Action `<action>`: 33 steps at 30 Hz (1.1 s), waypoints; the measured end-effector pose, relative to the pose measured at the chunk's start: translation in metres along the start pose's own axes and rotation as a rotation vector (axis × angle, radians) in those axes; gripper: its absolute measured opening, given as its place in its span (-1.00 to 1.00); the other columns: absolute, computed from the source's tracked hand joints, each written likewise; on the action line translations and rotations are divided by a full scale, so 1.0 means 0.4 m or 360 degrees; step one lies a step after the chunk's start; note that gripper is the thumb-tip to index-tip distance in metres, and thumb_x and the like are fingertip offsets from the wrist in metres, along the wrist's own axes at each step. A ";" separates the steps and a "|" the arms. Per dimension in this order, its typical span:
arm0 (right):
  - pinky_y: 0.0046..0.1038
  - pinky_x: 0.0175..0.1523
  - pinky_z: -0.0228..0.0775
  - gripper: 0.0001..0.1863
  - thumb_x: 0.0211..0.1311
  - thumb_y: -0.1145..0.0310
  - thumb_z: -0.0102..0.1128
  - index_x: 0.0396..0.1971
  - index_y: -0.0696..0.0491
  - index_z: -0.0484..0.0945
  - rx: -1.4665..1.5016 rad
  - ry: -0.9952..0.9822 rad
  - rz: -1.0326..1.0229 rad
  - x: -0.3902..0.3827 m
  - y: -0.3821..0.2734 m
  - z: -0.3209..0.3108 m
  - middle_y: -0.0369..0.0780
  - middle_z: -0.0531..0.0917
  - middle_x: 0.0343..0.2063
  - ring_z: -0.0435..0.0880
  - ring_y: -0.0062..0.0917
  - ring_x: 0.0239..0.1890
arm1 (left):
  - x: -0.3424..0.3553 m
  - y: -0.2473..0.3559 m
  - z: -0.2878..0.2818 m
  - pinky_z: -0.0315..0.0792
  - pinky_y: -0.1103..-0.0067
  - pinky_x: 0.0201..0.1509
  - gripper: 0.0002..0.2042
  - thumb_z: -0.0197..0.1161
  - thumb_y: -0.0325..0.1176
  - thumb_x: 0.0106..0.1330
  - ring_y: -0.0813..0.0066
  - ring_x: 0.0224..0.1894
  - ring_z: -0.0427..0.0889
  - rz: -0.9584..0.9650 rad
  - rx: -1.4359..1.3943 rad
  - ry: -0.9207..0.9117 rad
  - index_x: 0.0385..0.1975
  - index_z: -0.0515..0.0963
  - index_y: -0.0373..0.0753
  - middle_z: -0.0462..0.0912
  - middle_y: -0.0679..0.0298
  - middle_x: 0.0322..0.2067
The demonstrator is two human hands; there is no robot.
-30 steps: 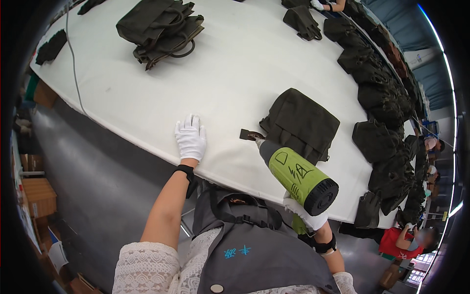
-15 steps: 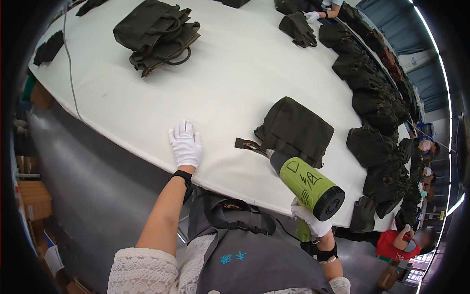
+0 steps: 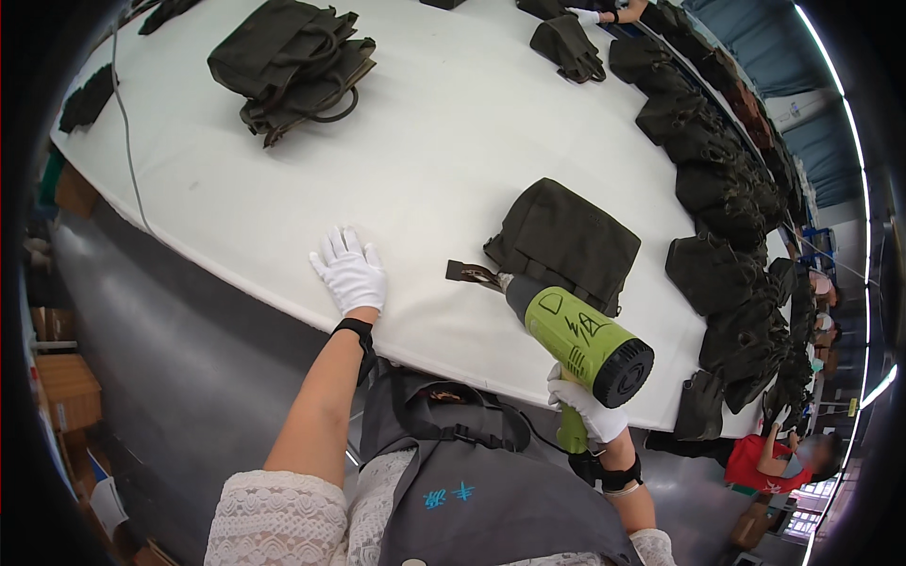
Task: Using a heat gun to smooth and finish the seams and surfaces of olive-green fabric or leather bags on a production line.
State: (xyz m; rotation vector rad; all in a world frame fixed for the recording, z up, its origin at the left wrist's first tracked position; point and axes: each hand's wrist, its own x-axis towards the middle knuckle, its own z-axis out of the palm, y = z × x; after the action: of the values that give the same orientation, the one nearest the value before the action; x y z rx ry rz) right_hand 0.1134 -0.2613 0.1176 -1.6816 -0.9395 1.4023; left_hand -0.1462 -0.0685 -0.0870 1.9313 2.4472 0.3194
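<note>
My left hand [image 3: 349, 274], in a white glove, rests palm down on the white table [image 3: 217, 208] near its front edge, fingers spread. My right hand [image 3: 593, 410], also gloved, is closed round the handle of a green heat gun [image 3: 578, 335] with a black rear cap. The gun's nozzle is over a small dark strap tab [image 3: 461, 270] beside a dark olive bag [image 3: 562, 236] lying on its side; whether they touch I cannot tell. A corded lead runs down behind my right wrist.
Stacked dark bags [image 3: 288, 66] lie at the back left near a hanging grey cable [image 3: 127, 132]. A long row of bags [image 3: 708, 264] lines the right. A co-worker's gloved hand [image 3: 590, 17] shows at the back; another person in red [image 3: 755, 462] is at lower right.
My left hand's fingers have spread wider and edged left. The heat gun has shifted a little rightward along the strap. The whole view has drifted slightly.
</note>
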 end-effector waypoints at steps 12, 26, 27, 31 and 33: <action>-0.61 -0.39 0.38 -0.89 0.02 0.53 0.19 -0.41 0.13 0.49 -0.0268 0.0103 -0.0066 0.038 0.001 -0.043 -0.31 0.51 -0.48 0.53 -0.64 -0.50 | 0.003 0.001 0.004 -0.23 0.14 0.42 -0.49 -0.10 -0.10 0.34 0.25 0.37 0.05 0.0043 -0.0012 0.0016 0.24 0.25 -0.21 0.20 0.16 0.30; -0.58 -0.39 0.38 -0.90 0.06 0.49 0.19 -0.39 0.13 0.50 0.0082 0.0056 -0.0056 0.065 -0.063 -0.066 -0.32 0.52 -0.54 0.52 -0.65 -0.51 | 0.010 0.019 -0.014 -0.24 0.14 0.42 -0.48 -0.10 -0.10 0.34 0.21 0.37 0.05 0.0059 -0.0003 -0.0046 0.23 0.26 -0.24 0.20 0.12 0.29; -0.58 -0.39 0.38 -0.90 0.06 0.49 0.19 -0.39 0.13 0.50 0.0032 0.0105 -0.0032 0.073 -0.068 -0.069 -0.31 0.52 -0.52 0.52 -0.64 -0.50 | 0.016 0.026 -0.019 -0.24 0.14 0.42 -0.48 -0.10 -0.10 0.34 0.21 0.37 0.05 0.0071 -0.0015 -0.0034 0.23 0.26 -0.24 0.20 0.12 0.29; -0.58 -0.37 0.41 -0.82 0.05 0.51 0.24 -0.32 0.15 0.49 0.0083 0.0122 0.0024 0.077 -0.065 -0.073 -0.30 0.54 -0.48 0.54 -0.63 -0.49 | -0.002 -0.003 -0.013 -0.24 0.15 0.42 -0.49 -0.11 -0.11 0.34 0.21 0.37 0.06 0.0060 -0.0008 -0.0079 0.23 0.27 -0.24 0.20 0.12 0.29; -0.57 -0.37 0.42 -0.81 0.06 0.52 0.24 -0.30 0.13 0.49 0.0195 0.0141 -0.0014 0.081 -0.047 -0.063 -0.30 0.54 -0.49 0.54 -0.63 -0.49 | 0.000 0.000 -0.011 -0.24 0.15 0.42 -0.49 -0.11 -0.11 0.34 0.21 0.37 0.06 0.0055 0.0026 -0.0066 0.22 0.27 -0.25 0.20 0.12 0.29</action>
State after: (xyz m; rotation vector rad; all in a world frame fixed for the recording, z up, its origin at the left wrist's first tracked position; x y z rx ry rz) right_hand 0.1414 -0.2260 0.1230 -1.6320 -0.7948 1.3407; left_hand -0.1469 -0.0692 -0.0828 1.9676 2.4010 0.2577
